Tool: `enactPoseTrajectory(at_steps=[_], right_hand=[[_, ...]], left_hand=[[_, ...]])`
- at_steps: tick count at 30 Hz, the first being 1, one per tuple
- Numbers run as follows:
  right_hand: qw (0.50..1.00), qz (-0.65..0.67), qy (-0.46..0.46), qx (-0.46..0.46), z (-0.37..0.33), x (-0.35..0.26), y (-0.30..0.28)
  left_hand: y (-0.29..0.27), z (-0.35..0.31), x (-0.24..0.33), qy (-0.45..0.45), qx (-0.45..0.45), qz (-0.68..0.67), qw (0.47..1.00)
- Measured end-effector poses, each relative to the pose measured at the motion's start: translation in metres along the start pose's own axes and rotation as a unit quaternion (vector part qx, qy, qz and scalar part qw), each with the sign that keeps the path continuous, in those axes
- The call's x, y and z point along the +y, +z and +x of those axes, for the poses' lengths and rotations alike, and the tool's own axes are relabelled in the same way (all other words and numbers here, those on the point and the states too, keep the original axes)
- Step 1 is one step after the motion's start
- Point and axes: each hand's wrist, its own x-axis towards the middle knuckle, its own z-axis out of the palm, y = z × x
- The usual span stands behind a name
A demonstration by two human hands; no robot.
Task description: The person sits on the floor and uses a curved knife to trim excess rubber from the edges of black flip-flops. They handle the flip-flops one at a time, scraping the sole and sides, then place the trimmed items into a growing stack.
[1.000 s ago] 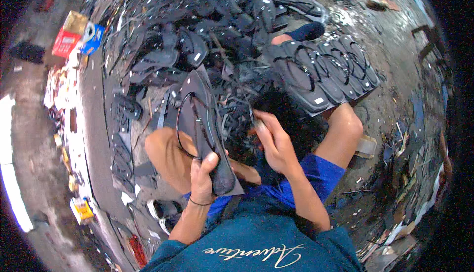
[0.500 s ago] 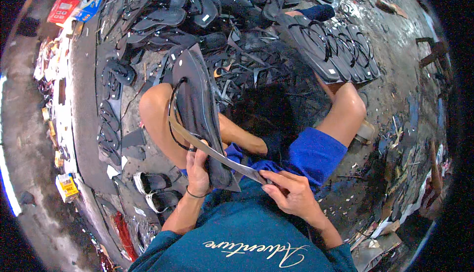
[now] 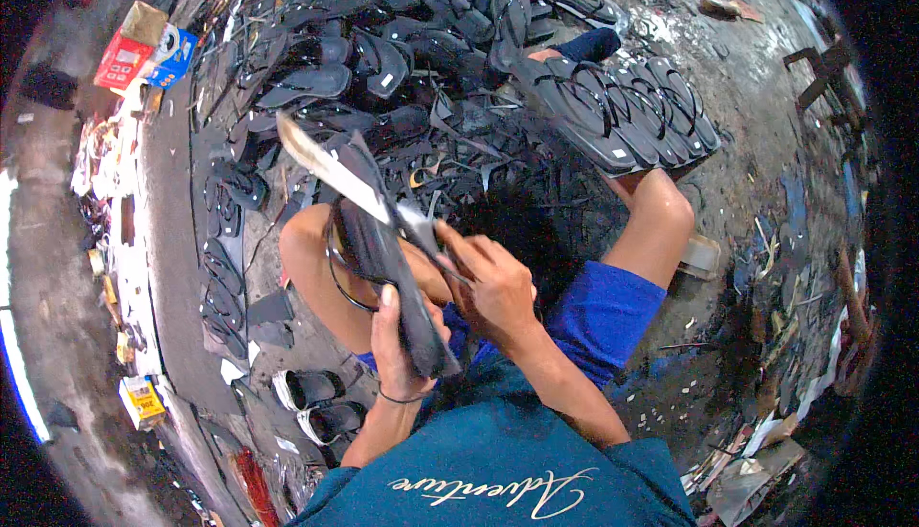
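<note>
A black flip-flop [image 3: 381, 257] with thin shiny straps is tilted over my left knee, its heel end towards me. My left hand [image 3: 400, 343] grips that end, thumb on top. In my right hand [image 3: 493, 288] is a long knife, its bright blade [image 3: 330, 171] slanting across the flip-flop's far part to beyond its left edge. The fingers of this hand are wrapped round the knife's near end, hiding most of the handle. Motion blurs the blade close to my hand.
Several black flip-flops [image 3: 632, 111] lie side by side on my right leg. A heap of flip-flops [image 3: 388, 63] and dark scraps covers the floor ahead. Leftward are more flip-flops [image 3: 222, 283], a pair of shoes [image 3: 316, 388], a yellow box [image 3: 143, 403] and a red box [image 3: 129, 53].
My right hand has moved forward and left with the knife, whose blade now reaches past the flip-flop's far part. The flip-flop has turned more onto its edge in my left hand.
</note>
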Motion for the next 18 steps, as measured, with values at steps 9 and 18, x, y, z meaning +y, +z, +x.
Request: enactPoseTrajectory(at_steps=[9,18], right_hand=[[0.926,0.298,0.192,-0.127,0.035,0.014,-0.039],[0.943,0.241,0.186,0.133,-0.001,-0.020,-0.082]], left_hand=[[-0.037,-0.020,-0.011,0.086,-0.127,0.311,0.938],[0.009,0.046,0.103,0.208,0.008,0.218,0.954]])
